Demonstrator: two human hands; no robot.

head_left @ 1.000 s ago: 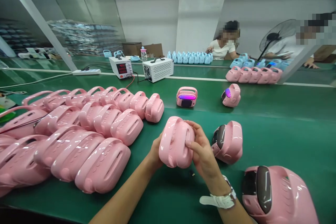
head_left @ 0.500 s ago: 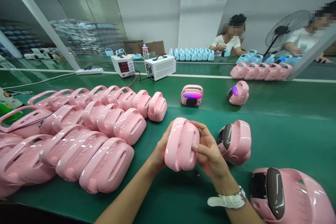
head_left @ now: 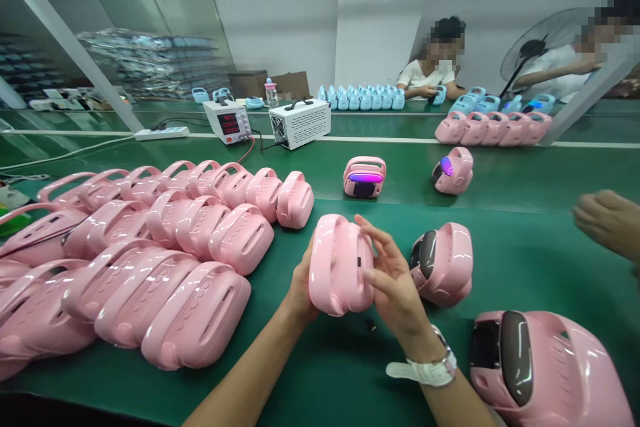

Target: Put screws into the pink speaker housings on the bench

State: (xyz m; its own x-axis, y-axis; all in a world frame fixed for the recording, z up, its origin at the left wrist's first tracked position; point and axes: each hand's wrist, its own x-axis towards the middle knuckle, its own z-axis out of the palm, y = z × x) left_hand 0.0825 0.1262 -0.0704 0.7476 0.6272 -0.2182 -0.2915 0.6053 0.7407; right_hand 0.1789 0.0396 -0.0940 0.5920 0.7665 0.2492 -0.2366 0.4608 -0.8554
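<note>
Between my hands is a pink handled speaker [head_left: 336, 273], raised over the green bench with its handle side facing me. My left hand [head_left: 302, 285] is wrapped round its left side, with the fingers mostly hidden behind it. My right hand [head_left: 397, 287], with a white watch on the wrist, grips the right side. Its thumb is by a slot in the casing, where a small dark opening shows. Just below lies a small black piece [head_left: 370, 325], too small to name. Another pink speaker [head_left: 453, 267] with a dark front stands right of my right hand.
Rows of pink speakers [head_left: 195, 320] fill the left of the bench [head_left: 310, 380]. A large pink speaker [head_left: 575, 373] is at front right. Two lit speakers [head_left: 365, 167] stand farther back. Behind are a power supply [head_left: 227, 121] and a white box [head_left: 303, 123]. Another person's hand [head_left: 607, 220] reaches in at right.
Another person's hand has come in at the right edge. My right fingers and thumb have shifted slightly on the speaker, showing a dark opening in its slot. The view has moved a little.
</note>
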